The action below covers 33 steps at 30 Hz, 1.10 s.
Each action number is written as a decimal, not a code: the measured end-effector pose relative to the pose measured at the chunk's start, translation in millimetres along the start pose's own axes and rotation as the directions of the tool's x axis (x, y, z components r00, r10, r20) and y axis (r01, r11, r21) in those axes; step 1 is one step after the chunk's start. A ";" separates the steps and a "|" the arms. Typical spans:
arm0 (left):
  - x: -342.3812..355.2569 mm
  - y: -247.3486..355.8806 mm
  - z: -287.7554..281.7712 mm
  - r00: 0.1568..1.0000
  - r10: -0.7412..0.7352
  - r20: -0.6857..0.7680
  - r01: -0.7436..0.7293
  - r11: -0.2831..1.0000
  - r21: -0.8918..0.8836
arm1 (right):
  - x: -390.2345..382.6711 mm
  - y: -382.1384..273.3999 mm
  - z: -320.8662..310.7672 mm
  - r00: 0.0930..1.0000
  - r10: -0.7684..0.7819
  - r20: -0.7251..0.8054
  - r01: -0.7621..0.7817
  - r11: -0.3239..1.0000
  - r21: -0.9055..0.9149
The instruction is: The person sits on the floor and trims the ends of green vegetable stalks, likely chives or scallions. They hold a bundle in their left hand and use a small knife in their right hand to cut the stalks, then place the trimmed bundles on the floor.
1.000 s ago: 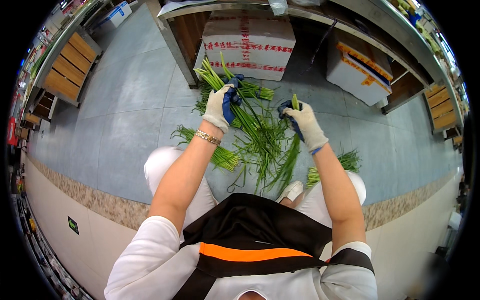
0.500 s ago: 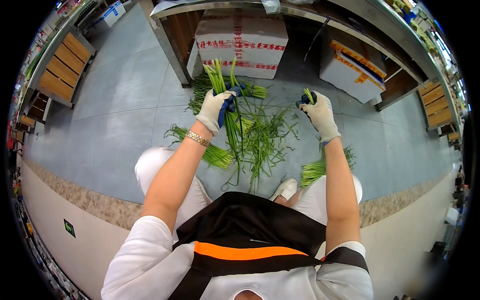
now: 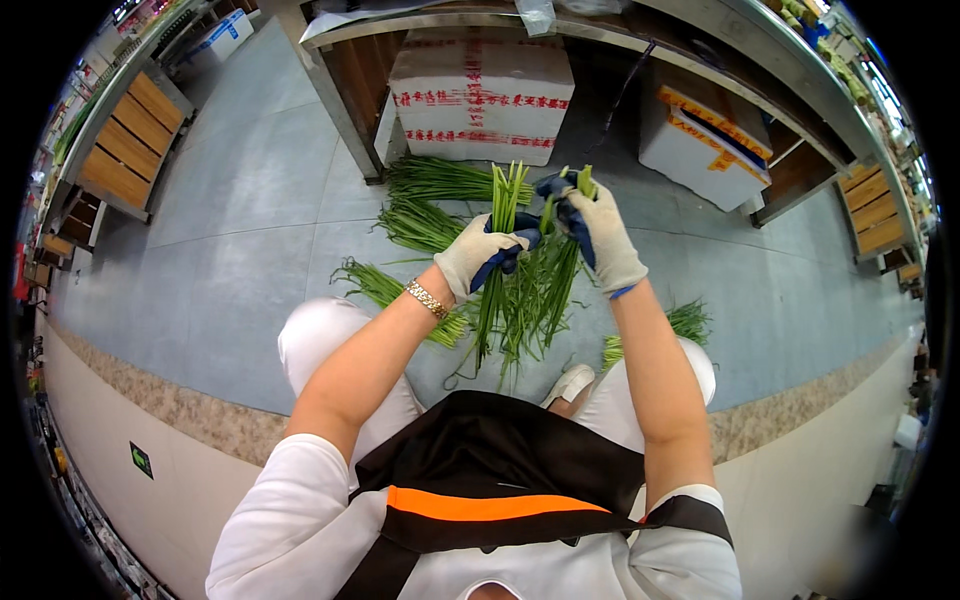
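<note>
"What's in your left hand?"
"My left hand [image 3: 487, 255] is wrapped round a bunch [image 3: 508, 195], fingers pressed in on the stalks, ends up, leaves hanging down."
"And your right?"
"My right hand [image 3: 600, 235] is just beside it, fingers curled on a few stems [image 3: 585, 181] that poke up above the glove. Whether my fingertips touch the left glove, I can't tell."
"Where are the other greens?"
"On the floor [image 3: 250, 215]: two bundles [image 3: 445, 180] beyond my left hand, a small pile [image 3: 375, 285] near my left knee [image 3: 315, 335], a cut heap [image 3: 688, 321] by my right knee [image 3: 697, 372]."
"And past them?"
"A white box [image 3: 480, 100], under the table [image 3: 332, 100]."
</note>
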<state>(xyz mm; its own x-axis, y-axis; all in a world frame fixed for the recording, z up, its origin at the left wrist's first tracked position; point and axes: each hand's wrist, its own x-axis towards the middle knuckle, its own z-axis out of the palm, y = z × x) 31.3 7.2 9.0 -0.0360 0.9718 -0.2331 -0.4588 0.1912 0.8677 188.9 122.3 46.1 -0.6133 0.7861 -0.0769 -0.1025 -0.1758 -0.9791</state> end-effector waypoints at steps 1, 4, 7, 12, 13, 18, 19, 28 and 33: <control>2.1 -1.9 -8.6 0.999 -0.009 0.031 0.007 0.999 0.051 | 3.3 0.2 -3.5 0.999 -0.004 -0.043 0.004 1.000 0.009; 0.2 2.2 -15.5 0.990 0.009 0.141 -0.023 0.995 0.094 | 22.7 8.6 -26.0 0.984 -0.175 0.035 0.174 0.984 0.034; -5.5 7.5 -15.5 0.989 -0.017 0.144 -0.007 0.986 0.166 | 17.6 4.9 -33.1 0.987 -0.142 0.069 0.147 0.987 -0.064; -7.6 10.4 -18.1 0.980 -0.043 0.193 0.007 0.983 0.184 | 23.2 11.0 -30.3 0.983 -0.181 0.024 0.181 0.952 -0.246; -7.2 11.6 -17.2 0.980 -0.050 0.195 0.011 0.981 0.196 | 24.4 11.8 -32.0 0.983 -0.179 0.048 0.186 0.957 -0.223; -3.3 7.7 -24.5 0.967 -0.050 0.249 0.018 0.992 0.128 | 18.6 4.5 -24.2 0.981 -0.147 0.126 0.149 0.989 -0.011; -2.3 8.6 -22.9 0.965 -0.073 0.252 0.047 0.993 0.106 | 18.1 6.4 -23.9 0.980 -0.139 0.139 0.128 0.988 0.087; 1.4 8.4 -25.1 0.952 -0.063 0.299 0.002 0.980 0.199 | 21.4 19.4 -22.4 0.996 0.052 0.076 -0.072 0.955 0.289; 4.7 1.4 -25.7 0.939 -0.160 0.306 0.123 0.983 0.138 | 6.3 17.0 4.7 0.991 0.061 0.117 -0.072 0.992 0.100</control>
<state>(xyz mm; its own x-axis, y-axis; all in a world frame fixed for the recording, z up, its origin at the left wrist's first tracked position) 7.7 8.4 -2.1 0.3110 0.9238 -0.2235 -0.3331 0.3262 0.8846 179.6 121.5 29.9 -0.7055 0.6995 -0.1136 -0.1358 -0.2907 -0.9471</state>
